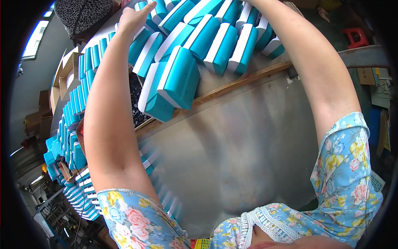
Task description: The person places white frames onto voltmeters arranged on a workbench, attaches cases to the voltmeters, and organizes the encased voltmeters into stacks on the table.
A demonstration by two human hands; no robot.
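At the upper left my left hand (136, 17) reaches among teal-and-white boxes, its thumb stretched out and the other fingers partly cut off by the top edge. A teal-and-white box (141, 5) is right beside that thumb; no firm grip on it shows. My right forearm (296, 37) extends over the right side of the boxes, and the hand itself lies beyond the top edge. Nearer to me, two boxes lean together, the front one (179, 79) overlapping the other (155, 93). Several more (242, 49) stand tilted in rows behind them.
The grey metal table (232, 153) has a wooden strip (232, 89) across it. More teal-and-white boxes (76, 101) are lined up along the left. An open container with small dark pieces (137, 97) is beside my left forearm. A red stool (354, 38) stands at far right.
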